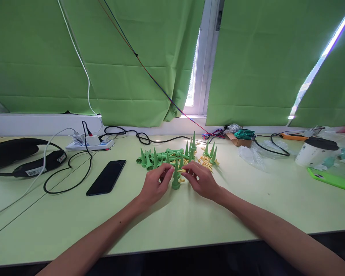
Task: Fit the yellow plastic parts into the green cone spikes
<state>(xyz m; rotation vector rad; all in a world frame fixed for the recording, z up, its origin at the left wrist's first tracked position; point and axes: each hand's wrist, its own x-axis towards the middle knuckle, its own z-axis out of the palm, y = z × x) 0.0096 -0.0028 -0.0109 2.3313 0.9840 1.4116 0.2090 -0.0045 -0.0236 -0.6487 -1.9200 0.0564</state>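
A small green cone [176, 183] stands upright on the table between my two hands, with little pale-yellow bits at its side. On its left, my left hand [155, 181] has thumb and fingers closed in a pinch near the cone's upper part; what is between the fingertips is hidden. From the other side, my right hand [201, 181] pinches what looks like a small yellow peg [183, 171] close to the cone. Behind the hands lie a pile of green cones [149, 160], some upright and some on their sides, and a heap of small yellow pegs [206, 162].
A black phone [106, 178] and black headphones [40, 163] lie to the left, near a white power strip [89, 145] with cables. Rightward are a crumpled plastic bag [252, 156], a small cardboard box [238, 139], a lidded cup [315, 152] and a lime-green phone [333, 180].
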